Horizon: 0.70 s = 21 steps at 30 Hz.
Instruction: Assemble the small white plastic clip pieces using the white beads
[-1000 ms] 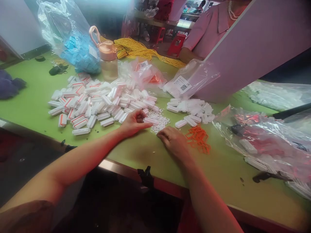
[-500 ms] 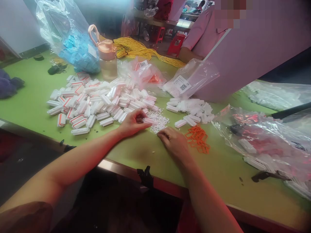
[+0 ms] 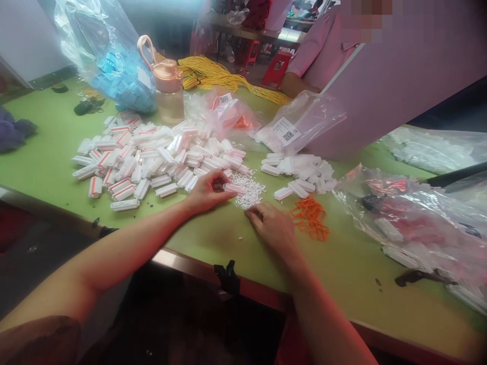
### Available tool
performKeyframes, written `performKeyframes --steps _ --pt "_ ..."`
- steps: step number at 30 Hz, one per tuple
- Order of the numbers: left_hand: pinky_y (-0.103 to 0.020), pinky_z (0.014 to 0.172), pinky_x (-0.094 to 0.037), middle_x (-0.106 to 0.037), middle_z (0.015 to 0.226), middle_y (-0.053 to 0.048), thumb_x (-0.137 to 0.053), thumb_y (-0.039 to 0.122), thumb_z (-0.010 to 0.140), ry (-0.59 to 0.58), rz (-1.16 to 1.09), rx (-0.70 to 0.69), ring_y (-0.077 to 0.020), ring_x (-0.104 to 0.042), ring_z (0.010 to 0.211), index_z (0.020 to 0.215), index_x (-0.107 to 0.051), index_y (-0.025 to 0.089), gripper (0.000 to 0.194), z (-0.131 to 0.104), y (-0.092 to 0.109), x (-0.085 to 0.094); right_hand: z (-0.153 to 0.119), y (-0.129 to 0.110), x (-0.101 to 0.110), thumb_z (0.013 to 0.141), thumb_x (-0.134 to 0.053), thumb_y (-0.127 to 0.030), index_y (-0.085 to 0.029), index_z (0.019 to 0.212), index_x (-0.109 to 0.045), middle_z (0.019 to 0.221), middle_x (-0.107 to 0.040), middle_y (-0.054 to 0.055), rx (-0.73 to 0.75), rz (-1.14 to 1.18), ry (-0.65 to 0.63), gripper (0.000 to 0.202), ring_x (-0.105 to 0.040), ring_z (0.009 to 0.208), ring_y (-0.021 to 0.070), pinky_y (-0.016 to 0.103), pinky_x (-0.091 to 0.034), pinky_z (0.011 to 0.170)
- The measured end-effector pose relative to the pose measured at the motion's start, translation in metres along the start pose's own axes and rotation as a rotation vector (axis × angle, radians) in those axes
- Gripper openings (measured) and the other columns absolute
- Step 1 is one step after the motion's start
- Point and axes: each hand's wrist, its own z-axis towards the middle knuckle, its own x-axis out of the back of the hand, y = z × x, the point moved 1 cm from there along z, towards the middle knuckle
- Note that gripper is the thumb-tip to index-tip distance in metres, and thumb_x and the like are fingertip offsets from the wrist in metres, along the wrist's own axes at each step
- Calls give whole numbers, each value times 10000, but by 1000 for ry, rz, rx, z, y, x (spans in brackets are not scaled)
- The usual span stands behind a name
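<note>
Between the fingers of my left hand (image 3: 207, 192) is a white oblong plastic housing (image 3: 234, 188), held over the near side of a heap of tiny white pins (image 3: 250, 190). My right hand (image 3: 272, 223) rests at the heap's near edge, thumb and fingertips drawn together; whether a pin is in them is too small to see. One loose pin (image 3: 240, 238) lies on the green table between my forearms. A large pile of white housings (image 3: 152, 157), some with orange strips, spreads beyond my left hand. Orange rectangular frames (image 3: 311, 218) lie right of my right hand.
A smaller group of white pieces (image 3: 300, 175) sits behind the orange frames. Farther back stand a bottle (image 3: 168, 96), a bag of blue parts (image 3: 125, 83) and yellow cables (image 3: 213, 71). Plastic bags (image 3: 414, 213) cover the right side. Across the table is another person (image 3: 315, 50).
My right hand has shifted very slightly at the edge of the pins. The left hand keeps the housing in nearly the same place.
</note>
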Motion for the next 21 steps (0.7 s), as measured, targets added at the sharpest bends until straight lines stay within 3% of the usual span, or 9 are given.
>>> performKeyframes --steps 4,7,13,17,21 --pt "-204 608 -419 -560 720 39 -819 303 611 -11 1 -5 -51 -513 610 811 -499 159 404 0 0 -1 -2 -3 0 901 -550 -385 -221 716 -660 740 -688 36 -72 -68 28 270 -562 656 172 314 -271 603" --pt "-202 608 -420 -553 710 44 -820 309 614 -19 10 -1 -50 -509 607 815 -503 160 404 0 -1 -2 -4 -6 -1 915 -527 -368 -224 738 -670 744 -689 41 -43 -68 33 270 -572 677 178 320 -268 614" --pt "-207 624 -436 -568 730 36 -815 334 630 -36 18 -13 -57 -530 626 826 -508 162 402 0 -4 -1 0 -2 -1 864 -571 -331 -225 759 -663 772 -675 26 -110 185 -17 175 -564 659 158 292 -336 584" --pt "-209 620 -439 -577 727 30 -813 352 635 -53 28 -15 -62 -542 628 829 -520 164 399 -2 -6 -3 4 -3 10 871 -572 -353 -211 756 -620 752 -634 25 -92 430 158 188 -546 659 151 295 -429 619" --pt "-198 571 -418 -568 693 35 -807 363 646 -124 11 12 -60 -536 596 833 -520 167 395 -4 -6 -6 5 -9 17 886 -574 -319 -219 754 -608 763 -635 24 12 433 287 169 -541 670 151 308 -447 650"
